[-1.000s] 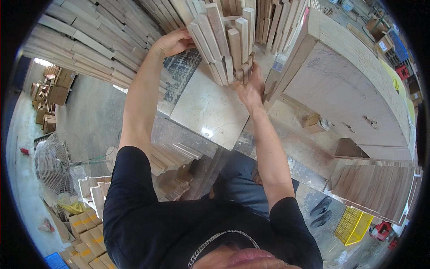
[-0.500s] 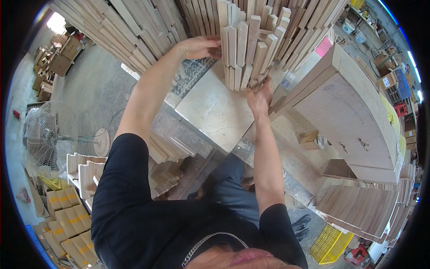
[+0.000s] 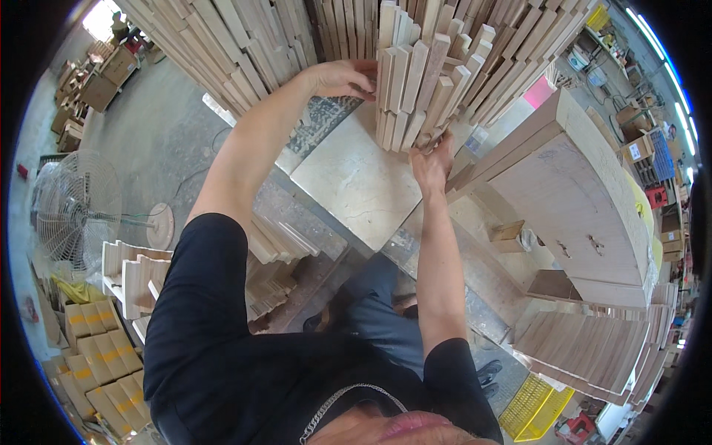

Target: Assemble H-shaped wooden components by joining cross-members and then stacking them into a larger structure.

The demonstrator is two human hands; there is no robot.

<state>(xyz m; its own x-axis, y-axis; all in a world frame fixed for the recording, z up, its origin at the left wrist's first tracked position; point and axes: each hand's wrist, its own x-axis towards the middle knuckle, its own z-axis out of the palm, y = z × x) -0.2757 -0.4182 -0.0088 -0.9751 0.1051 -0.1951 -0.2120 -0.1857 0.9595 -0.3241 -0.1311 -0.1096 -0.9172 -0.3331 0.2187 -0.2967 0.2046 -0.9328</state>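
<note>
A tight stack of pale wooden strips (image 3: pixel 415 89) stands on end on a light, flat board (image 3: pixel 356 178) in front of me. At its left side is my left hand (image 3: pixel 343 78), fingers stretched out and thumb apart, the fingertips against the strips and partly hidden behind them. Low on the right front corner, my right hand (image 3: pixel 432 165) has its fingers bent around the strip ends. The strips have uneven tops, some rising well above others.
More long wooden strips (image 3: pixel 222 52) lean behind and left. A curved wooden panel piece (image 3: pixel 571 193) stands on the right, above stacked slats (image 3: pixel 582 348). A caged fan (image 3: pixel 78 211) is at left, with cartons (image 3: pixel 104 348) below it. A yellow crate (image 3: pixel 538 408) sits lower right.
The view has shifted slightly. My left thumb now shows more clearly beside the stack. My right fingers sit closer in against the strip ends at the corner.
</note>
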